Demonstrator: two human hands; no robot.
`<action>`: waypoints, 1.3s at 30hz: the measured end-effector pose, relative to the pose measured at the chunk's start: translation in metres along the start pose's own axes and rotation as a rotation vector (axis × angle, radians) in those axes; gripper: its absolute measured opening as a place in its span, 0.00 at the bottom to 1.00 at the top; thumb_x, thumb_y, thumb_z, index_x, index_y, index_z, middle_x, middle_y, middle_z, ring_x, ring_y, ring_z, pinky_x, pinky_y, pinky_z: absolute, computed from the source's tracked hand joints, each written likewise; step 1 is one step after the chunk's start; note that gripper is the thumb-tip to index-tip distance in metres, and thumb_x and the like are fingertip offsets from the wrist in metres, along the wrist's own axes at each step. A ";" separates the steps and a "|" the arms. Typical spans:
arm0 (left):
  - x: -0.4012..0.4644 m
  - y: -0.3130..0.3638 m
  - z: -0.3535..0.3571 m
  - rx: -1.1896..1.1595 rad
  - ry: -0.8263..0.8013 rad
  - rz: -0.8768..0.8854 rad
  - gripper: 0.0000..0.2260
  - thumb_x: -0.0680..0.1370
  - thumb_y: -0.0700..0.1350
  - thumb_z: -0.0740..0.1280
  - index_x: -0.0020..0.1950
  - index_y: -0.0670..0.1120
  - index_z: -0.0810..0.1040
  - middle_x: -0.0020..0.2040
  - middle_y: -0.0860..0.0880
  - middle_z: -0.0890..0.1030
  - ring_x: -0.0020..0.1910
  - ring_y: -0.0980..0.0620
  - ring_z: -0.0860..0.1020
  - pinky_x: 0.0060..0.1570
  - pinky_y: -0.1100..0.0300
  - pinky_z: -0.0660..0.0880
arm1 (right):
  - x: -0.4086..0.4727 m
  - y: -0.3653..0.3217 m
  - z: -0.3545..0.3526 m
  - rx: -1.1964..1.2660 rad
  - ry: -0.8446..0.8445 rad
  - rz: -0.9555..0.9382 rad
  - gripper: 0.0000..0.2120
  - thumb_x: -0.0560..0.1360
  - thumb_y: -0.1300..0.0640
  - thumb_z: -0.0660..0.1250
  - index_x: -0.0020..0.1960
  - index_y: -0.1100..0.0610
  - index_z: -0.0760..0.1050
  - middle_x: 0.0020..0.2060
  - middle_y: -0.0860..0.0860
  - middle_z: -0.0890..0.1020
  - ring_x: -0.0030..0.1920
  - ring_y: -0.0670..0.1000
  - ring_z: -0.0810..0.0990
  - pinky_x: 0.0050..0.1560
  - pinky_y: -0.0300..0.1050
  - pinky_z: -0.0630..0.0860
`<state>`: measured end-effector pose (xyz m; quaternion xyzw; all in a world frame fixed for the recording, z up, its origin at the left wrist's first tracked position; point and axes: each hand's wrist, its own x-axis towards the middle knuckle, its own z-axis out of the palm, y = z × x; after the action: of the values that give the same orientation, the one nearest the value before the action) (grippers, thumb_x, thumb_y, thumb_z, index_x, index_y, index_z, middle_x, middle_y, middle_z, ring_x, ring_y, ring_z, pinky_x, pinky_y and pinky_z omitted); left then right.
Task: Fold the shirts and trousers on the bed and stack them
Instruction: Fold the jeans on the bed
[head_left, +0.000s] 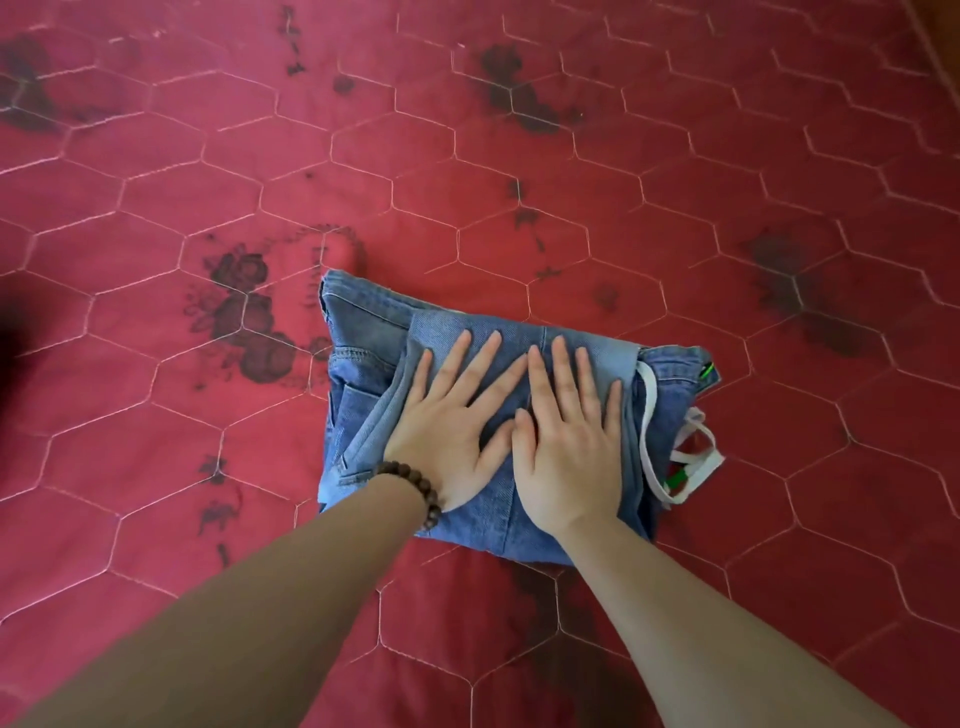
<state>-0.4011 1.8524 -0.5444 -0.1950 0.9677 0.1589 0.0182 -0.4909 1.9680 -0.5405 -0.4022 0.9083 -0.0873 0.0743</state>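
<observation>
Jeans (363, 384): folded; our left hand (457, 431) and right hand (566, 452) press them, fingers flat, grasping nothing. Shirt (696, 457) at 3 o'clock; stacking remains.

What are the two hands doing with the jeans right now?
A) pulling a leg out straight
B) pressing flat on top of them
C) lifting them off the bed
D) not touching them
B: the left hand and right hand lie flat, fingers straight, on the folded jeans.

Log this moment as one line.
folded jeans on bed | left hand flat on top | right hand flat on top
</observation>
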 end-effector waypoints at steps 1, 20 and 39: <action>0.000 -0.001 -0.002 -0.011 0.000 0.008 0.27 0.80 0.61 0.46 0.79 0.57 0.48 0.79 0.54 0.46 0.78 0.50 0.41 0.75 0.44 0.41 | 0.000 -0.001 -0.002 0.009 -0.010 -0.001 0.28 0.80 0.46 0.44 0.79 0.52 0.51 0.78 0.49 0.51 0.78 0.50 0.45 0.76 0.61 0.48; -0.018 -0.045 -0.014 0.044 0.065 -0.687 0.41 0.67 0.79 0.46 0.77 0.63 0.43 0.79 0.44 0.39 0.75 0.33 0.40 0.72 0.35 0.41 | -0.022 0.036 -0.010 0.009 0.121 0.104 0.29 0.78 0.37 0.50 0.77 0.47 0.58 0.78 0.53 0.53 0.78 0.55 0.51 0.74 0.60 0.53; -0.102 -0.016 -0.033 -0.418 0.114 -0.671 0.21 0.76 0.51 0.68 0.69 0.60 0.70 0.58 0.46 0.68 0.44 0.50 0.71 0.49 0.61 0.70 | -0.054 0.033 -0.048 0.463 -0.253 0.342 0.42 0.73 0.39 0.68 0.78 0.42 0.46 0.70 0.48 0.70 0.67 0.57 0.69 0.56 0.50 0.70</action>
<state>-0.2997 1.8662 -0.5074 -0.5085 0.7963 0.3266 -0.0249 -0.4888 2.0344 -0.4974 -0.2236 0.9024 -0.2274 0.2899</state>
